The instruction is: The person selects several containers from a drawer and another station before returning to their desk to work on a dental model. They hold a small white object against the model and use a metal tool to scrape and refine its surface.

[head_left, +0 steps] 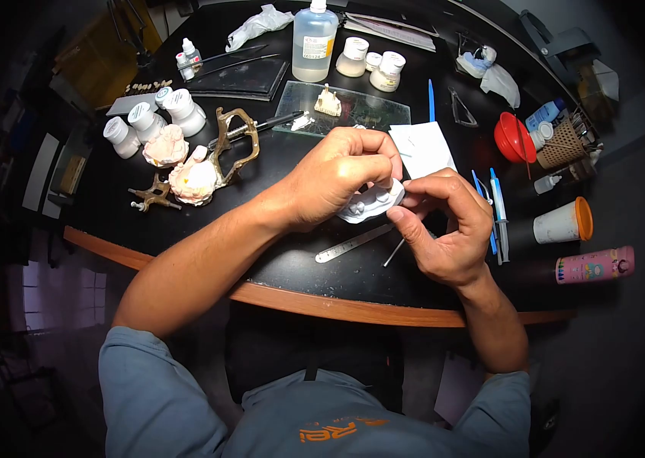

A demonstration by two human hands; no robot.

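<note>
A pale dental cast (369, 206) with tooth shapes is held up over the table's front part. Fingers of my left hand (330, 174) are closed at its far side, with the fingertips pinched near the teeth. My right hand (453, 227) grips the right end of the cast between thumb and fingers. Whether a small piece sits between the fingertips is hidden. Below the cast lies a metal ruler (344, 246), partly covered. A thin metal rod (394, 253) shows beside my right thumb.
Left stand plaster casts (193, 180), a brass-coloured articulator (244, 145) and white jars (144, 120). Behind are a glass plate (292, 107) with a tooth model (328, 101), and a large bottle (314, 46). Right: white paper (423, 153), syringes (499, 202), a red bowl (511, 139), an orange-lidded cup (559, 225).
</note>
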